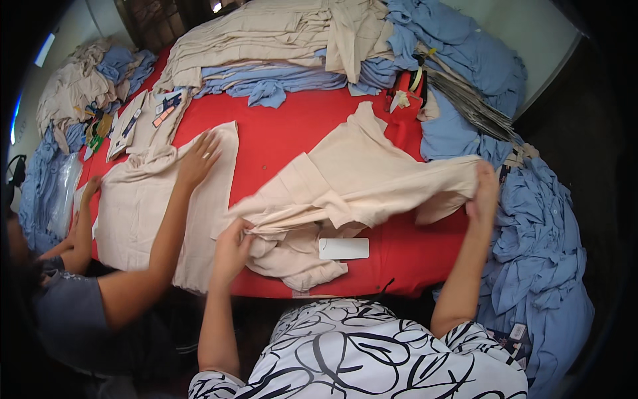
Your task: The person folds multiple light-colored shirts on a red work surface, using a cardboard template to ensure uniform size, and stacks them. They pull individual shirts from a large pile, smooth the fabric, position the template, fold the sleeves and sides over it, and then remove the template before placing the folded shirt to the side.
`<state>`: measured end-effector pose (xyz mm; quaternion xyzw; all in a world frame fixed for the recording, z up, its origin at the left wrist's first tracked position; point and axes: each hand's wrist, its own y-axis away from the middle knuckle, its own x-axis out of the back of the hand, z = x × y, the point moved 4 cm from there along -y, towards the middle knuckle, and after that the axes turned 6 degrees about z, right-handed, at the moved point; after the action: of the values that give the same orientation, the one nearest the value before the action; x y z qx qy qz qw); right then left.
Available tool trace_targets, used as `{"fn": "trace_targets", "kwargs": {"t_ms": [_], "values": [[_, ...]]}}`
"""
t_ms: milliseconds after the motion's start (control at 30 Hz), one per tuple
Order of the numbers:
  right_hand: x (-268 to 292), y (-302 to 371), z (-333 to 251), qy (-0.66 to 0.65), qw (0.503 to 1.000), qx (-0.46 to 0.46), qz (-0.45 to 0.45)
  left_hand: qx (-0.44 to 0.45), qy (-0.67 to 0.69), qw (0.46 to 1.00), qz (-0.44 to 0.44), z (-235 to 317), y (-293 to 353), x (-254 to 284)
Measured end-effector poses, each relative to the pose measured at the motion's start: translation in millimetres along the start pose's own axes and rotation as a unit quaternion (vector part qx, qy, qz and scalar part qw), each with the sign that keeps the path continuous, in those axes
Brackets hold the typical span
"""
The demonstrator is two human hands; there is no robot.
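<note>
A beige shirt [372,169] is stretched between my hands over the red table [279,126]. My left hand [232,251] pinches its gathered cloth at the near left. On the other side, my right hand [484,193] grips the far right end, lifting that part off the table. Folds bunch up near my left hand, and a blank white tag [343,249] lies against the lower cloth. Part of the shirt's underside is hidden by its upper layer.
At left, a co-worker's hand [199,156] lies flat on another beige garment [136,206]. Beige garments [266,40] are stacked at the back. Blue garments [538,233] heap along the right. A red tool [405,100] and grey sheets [472,103] sit at the far right.
</note>
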<state>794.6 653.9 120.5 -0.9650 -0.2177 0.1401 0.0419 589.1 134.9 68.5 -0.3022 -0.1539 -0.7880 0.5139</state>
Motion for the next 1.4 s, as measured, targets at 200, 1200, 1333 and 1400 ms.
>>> {"fn": "trace_targets", "kwargs": {"t_ms": [200,1200,1333,1400], "values": [[-89.9,8.0,-206.9,-0.045,0.989,0.046,-0.132,-0.101,0.480,0.864,-0.114,104.2,-17.8,73.8],[133.3,95.1,28.8,0.511,0.841,-0.144,-0.106,0.191,0.025,0.949,-0.250,-51.5,60.5,85.2],[37.3,20.7,40.0,0.536,0.812,0.202,-0.115,0.026,-0.155,0.983,-0.094,5.4,-13.0,53.3],[3.5,-20.8,67.1,0.544,0.782,0.301,-0.054,-0.109,-0.050,0.992,0.033,34.0,-85.3,-5.4]]}}
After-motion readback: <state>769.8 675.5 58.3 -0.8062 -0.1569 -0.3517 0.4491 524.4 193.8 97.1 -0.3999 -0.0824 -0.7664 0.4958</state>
